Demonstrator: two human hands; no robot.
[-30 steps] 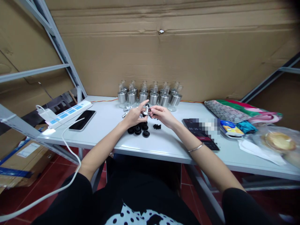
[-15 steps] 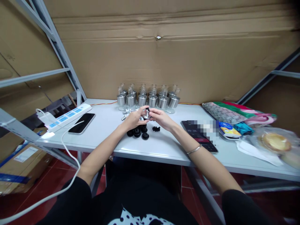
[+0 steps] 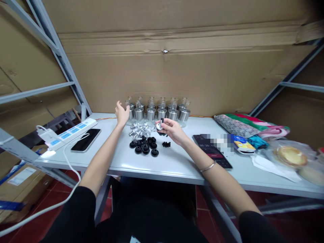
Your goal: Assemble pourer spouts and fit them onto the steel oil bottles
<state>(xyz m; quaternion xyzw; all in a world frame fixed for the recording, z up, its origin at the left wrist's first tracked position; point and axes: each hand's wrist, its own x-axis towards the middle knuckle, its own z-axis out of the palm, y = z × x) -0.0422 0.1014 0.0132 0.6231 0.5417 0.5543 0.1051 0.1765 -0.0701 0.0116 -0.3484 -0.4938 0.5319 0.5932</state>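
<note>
My left hand (image 3: 122,113) reaches to the left end of the rows of glass bottles with steel sleeves (image 3: 139,114). Its fingers are spread beside the leftmost bottle; whether they touch it I cannot tell. In front of the bottles, my right hand (image 3: 174,130) pinches a silver metal bottle spout with a black tip (image 3: 159,126). Shiny silver metal parts (image 3: 141,130) lie in a heap between my hands. Nearer to me are several round black stoppers (image 3: 145,148), and a small cluster of tiny black pieces (image 3: 166,144) sits to their right.
At the left are a white power strip (image 3: 73,133) with a cable and a dark phone (image 3: 86,140). A tablet-like device showing a timer (image 3: 212,152) lies at the right, with a patterned cloth pouch (image 3: 235,125) and a bagged pastry (image 3: 291,156) beyond. Cardboard (image 3: 177,74) walls the back.
My left hand has let go of the spout and moved left and away to the bottles. My right hand still holds the spout. The heap of silver parts shows more fully.
</note>
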